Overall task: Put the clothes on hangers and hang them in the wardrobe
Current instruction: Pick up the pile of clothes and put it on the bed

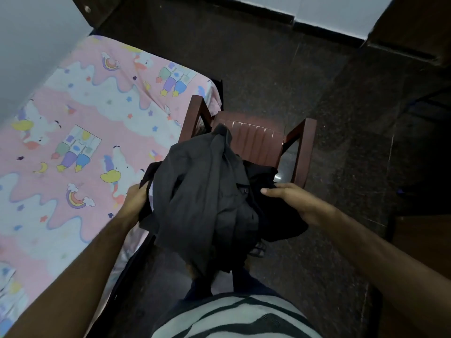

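A crumpled dark grey shirt (195,191) hangs in front of me, bunched over a black garment (273,211). My left hand (135,198) grips the left edge of the grey shirt, fingers curled into the cloth. On the right side of the bundle, my right hand (290,201) lies against the black garment with its thumb stretched along the top; its fingers are hidden under the cloth. No hanger and no wardrobe rail are in view.
A dark red plastic chair (256,140) stands just beyond the bundle. A bed with a pink cartoon-print sheet (73,132) fills the left side. Dark speckled floor (280,76) spreads ahead and right. Brown wooden furniture (415,20) stands at the upper right.
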{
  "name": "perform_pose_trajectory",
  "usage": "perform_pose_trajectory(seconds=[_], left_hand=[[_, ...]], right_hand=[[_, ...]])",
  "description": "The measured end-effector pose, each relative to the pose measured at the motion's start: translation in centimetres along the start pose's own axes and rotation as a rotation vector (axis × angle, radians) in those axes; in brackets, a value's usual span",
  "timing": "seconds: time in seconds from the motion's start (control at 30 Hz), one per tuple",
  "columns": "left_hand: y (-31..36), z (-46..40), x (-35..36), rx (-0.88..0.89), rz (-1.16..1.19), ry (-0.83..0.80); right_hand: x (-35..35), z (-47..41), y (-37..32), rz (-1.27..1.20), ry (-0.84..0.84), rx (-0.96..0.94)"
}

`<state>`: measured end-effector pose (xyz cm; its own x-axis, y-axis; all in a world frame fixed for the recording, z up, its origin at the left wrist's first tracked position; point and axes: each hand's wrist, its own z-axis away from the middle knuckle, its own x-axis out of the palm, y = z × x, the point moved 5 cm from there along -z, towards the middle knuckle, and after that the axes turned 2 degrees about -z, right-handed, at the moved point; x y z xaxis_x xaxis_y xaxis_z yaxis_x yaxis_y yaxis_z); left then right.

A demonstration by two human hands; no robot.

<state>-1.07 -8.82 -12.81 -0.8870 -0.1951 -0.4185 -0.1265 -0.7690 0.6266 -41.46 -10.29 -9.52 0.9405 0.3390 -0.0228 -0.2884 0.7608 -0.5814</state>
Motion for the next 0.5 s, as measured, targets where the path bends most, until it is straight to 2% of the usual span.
perform_pose_trajectory(seconds=[0.03,0.1,0.17,0.23,0.37,0.5], left_hand=[[0.1,0.7,-0.3,0.013,0.035,0.032],[0.1,2.1,-0.9,0.016,0.129,0.047],[-0.3,3.2,-1.1,0.021,0.207,0.001],[-0.4,4.2,-1.2,0.047,0.217,-0.077],[0.3,7.6,0.1,0.231,0.045,-0.319],[-0.1,9.5,1.4,0.264,-0.227,-0.260]], right_hand=[[0.4,-0.2,0.3,0.028,-0.007,-0.062],[0.4,-0.4,0.8,0.234,0.059,-0.157],[0.6,-0.7,1.0,0.358,0.006,-0.192],[1.2,-0.7,0.7,0.340,-0.106,-0.141],[2.3,-1.2,-0.6,0.263,-0.134,-0.109],[2.5,-1.8,-0.8,0.055,-0.109,-0.050]])
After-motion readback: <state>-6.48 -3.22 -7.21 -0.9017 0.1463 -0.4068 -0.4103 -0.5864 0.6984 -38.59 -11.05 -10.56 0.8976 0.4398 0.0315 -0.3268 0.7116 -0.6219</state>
